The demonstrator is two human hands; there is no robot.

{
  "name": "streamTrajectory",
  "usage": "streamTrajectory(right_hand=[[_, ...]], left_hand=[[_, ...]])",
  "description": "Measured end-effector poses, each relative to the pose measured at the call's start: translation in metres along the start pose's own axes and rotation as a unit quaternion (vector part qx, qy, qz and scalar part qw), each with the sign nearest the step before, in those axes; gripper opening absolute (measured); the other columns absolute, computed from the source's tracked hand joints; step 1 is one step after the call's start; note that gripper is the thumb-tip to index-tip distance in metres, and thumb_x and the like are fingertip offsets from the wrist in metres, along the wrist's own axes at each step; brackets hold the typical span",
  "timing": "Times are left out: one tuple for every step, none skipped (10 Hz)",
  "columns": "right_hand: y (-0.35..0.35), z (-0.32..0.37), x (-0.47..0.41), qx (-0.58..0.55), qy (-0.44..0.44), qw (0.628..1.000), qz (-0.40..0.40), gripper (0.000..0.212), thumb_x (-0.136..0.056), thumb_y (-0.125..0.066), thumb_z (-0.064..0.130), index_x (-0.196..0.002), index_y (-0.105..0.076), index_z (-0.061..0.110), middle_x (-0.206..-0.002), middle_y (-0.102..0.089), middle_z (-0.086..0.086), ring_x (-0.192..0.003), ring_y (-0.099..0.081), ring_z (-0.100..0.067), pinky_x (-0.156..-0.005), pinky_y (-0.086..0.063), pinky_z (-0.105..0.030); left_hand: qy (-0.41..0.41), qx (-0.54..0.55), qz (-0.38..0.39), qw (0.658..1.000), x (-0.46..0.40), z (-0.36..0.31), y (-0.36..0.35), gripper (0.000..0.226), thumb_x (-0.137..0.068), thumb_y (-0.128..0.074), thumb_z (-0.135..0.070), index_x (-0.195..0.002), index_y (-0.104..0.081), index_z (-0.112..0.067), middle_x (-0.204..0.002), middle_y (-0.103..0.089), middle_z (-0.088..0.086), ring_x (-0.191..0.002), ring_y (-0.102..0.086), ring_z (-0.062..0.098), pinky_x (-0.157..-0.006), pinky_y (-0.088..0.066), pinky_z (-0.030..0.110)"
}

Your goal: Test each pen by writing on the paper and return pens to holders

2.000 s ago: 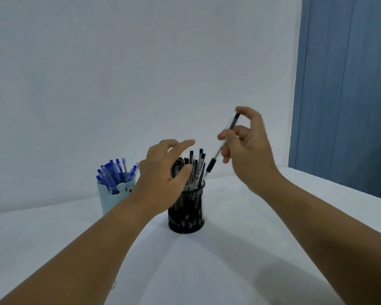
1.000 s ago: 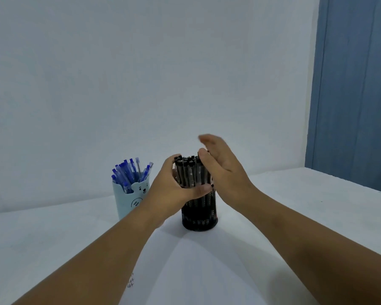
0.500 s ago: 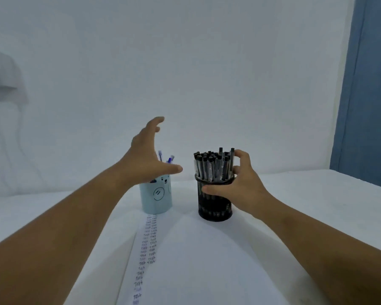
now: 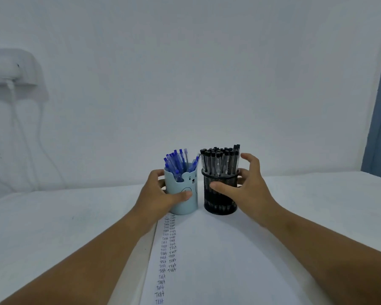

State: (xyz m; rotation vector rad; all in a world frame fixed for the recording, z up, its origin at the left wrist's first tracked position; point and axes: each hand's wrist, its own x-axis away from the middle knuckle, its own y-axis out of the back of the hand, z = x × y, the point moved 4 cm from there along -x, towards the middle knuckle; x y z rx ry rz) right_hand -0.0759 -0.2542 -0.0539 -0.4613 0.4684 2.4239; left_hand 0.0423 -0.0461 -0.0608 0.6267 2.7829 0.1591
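Holders stand side by side at the paper's (image 4: 218, 260) far end. Your left hand (image 4: 156, 194) grips the blue holder (image 4: 184, 188); your right hand (image 4: 249, 190) curls round the black holder (image 4: 220, 194), upper fingers spread.

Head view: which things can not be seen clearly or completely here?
- Left hand: its fingers go behind the blue holder.
- Black pens: lower parts are hidden inside the black mesh holder.
- Paper: cut off by the bottom edge; the lowest written words are blurred.
- Wall socket: cut off by the left edge.
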Motion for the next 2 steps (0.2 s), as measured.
streamTrajectory(right_hand=[[0.0003, -0.0007, 0.0037, -0.005, -0.003, 1.000, 0.020, 0.108, -0.066, -0.092, 0.041, -0.142, -0.017, 0.048, -0.127, -0.064, 0.008, -0.113, -0.063, -0.010, -0.098, -0.053, -0.039], [0.0055, 0.0049, 0.0096, 0.014, 0.000, 1.000, -0.017, 0.119, -0.058, -0.090, 0.053, -0.147, -0.012, 0.044, -0.146, -0.044, 0.006, -0.130, -0.048, -0.014, -0.110, -0.043, -0.045]], left_hand=[[0.012, 0.016, 0.041, 0.999, -0.0016, 0.0052, -0.0014, 0.092, -0.058, -0.097, -0.031, -0.134, -0.045, -0.037, -0.128, -0.066, -0.002, -0.111, -0.068, 0.020, -0.094, -0.057, 0.052], [0.016, -0.019, 0.036, 0.999, 0.0028, 0.0020, 0.0039, 0.114, -0.055, -0.098, -0.041, -0.147, -0.031, -0.043, -0.145, -0.051, -0.008, -0.130, -0.053, 0.020, -0.106, -0.048, 0.046]])
